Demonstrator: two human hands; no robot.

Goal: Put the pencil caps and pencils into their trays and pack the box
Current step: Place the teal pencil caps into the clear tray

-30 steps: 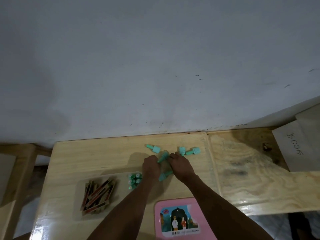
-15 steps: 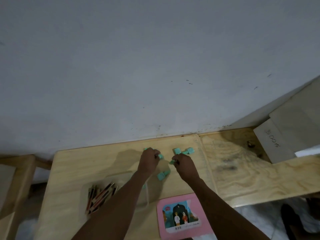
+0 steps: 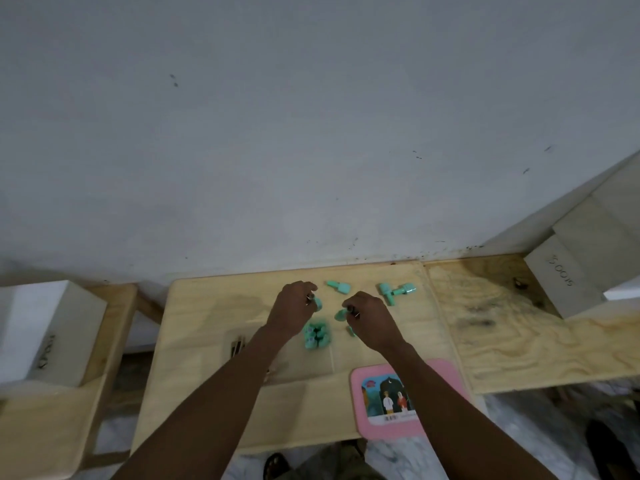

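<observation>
both hands are out over a pale wooden table point(image 3: 214, 403). the left hand point(image 3: 292, 311) is curled, its fingertips pinching a mint-green pencil cap point(image 3: 317, 303) that shows at the front of the fist. the right hand point(image 3: 369, 318) is curled too, gripping another green cap point(image 3: 340, 314) between thumb and fingers on its inner side. the two hands sit close together, a small gap between them.

just below the left hand, between both wrists, a cluster of green caps point(image 3: 316, 335) stands packed together in a clear tray point(image 3: 322, 367) whose edges are faint. one more cap point(image 3: 351, 330) peeks out from under the right hand. beyond the hands, a loose cap point(image 3: 338, 287) lies above the gap, and two more caps point(image 3: 396, 291) lie touching each other further out, past the right hand.

to the outer side of the left forearm, dark pencils point(image 3: 237, 345) show, mostly hidden by the arm. beside the right forearm, nearer the body, a pink box lid point(image 3: 446, 382) with a printed picture lies flat, partly covered by the arm.
</observation>
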